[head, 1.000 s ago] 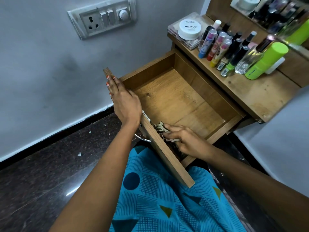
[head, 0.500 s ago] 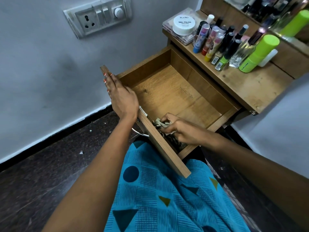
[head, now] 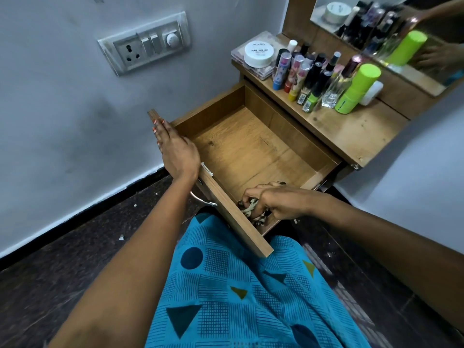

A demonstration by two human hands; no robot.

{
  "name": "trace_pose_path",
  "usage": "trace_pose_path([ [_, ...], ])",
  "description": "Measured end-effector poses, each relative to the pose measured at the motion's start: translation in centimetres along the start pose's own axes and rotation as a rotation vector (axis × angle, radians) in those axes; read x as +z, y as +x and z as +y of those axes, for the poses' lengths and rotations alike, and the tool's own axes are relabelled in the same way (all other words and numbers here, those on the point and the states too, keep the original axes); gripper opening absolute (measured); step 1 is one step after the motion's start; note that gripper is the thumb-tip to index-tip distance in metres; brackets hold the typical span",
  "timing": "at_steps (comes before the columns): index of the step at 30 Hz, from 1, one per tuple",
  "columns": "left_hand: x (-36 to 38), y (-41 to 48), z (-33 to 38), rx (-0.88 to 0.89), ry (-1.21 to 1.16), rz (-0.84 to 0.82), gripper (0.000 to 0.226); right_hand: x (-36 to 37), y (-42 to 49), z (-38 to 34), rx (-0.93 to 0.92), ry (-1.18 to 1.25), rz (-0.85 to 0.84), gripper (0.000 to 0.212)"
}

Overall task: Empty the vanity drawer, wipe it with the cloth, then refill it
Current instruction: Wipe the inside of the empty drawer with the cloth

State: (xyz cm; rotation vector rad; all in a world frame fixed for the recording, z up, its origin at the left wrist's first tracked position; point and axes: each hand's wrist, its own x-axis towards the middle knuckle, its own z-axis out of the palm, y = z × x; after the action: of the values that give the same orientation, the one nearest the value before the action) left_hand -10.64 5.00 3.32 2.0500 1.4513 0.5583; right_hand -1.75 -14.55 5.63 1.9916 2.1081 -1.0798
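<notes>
The wooden vanity drawer [head: 253,146] stands pulled out, its bottom bare. My left hand [head: 175,151] rests flat with straight fingers on the top edge of the drawer's front panel, near its left end. My right hand [head: 278,202] is inside the drawer at the near right corner, fingers curled round a crumpled patterned cloth [head: 251,209] pressed against the inside of the front panel. Much of the cloth is hidden under my hand.
Several cosmetic bottles [head: 308,76], a white nail polish tub [head: 259,54] and a green can [head: 359,89] crowd the vanity top [head: 351,131] under a mirror. A switch plate [head: 145,45] is on the wall. A metal drawer handle [head: 200,199] projects over my blue-clad lap.
My right hand has slid with the cloth along the inside of the drawer front toward the right corner. My left hand has kept its place on the front panel.
</notes>
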Motion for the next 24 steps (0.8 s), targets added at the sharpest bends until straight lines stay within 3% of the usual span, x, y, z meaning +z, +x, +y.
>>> trace_pose_path([
  [6,-0.4,-1.0,0.5,0.11,0.133,-0.031,0.055,-0.9,-0.2,-0.2,0.051,0.083,0.097,0.045],
  [9,-0.6,-3.0,1.8,0.196,0.072,-0.011,0.051,-0.9,-0.5,-0.2,0.113,0.365,0.315,0.032],
  [12,-0.9,-5.6,3.3,0.251,-0.095,-0.055,0.044,-1.4,-0.4,-0.6,0.21,0.605,0.603,0.031],
  [15,-1.5,-8.0,4.3,0.24,-0.32,-0.184,0.036,-2.5,-0.2,-1.4,0.324,0.848,0.848,0.035],
  [18,-2.1,-10.0,4.8,0.13,-0.528,-0.437,0.043,-3.1,-0.2,-2.2,0.41,0.926,1.005,0.036],
  [21,-2.5,-11.0,5.1,0.028,-0.699,-0.619,0.053,-3.5,-0.4,-3.1,0.479,1.024,1.103,0.035],
  [24,-2.8,-11.3,5.3,0.075,-0.689,-0.731,0.042,-3.6,-1.2,-3.9,0.446,1.119,1.068,0.035],
])
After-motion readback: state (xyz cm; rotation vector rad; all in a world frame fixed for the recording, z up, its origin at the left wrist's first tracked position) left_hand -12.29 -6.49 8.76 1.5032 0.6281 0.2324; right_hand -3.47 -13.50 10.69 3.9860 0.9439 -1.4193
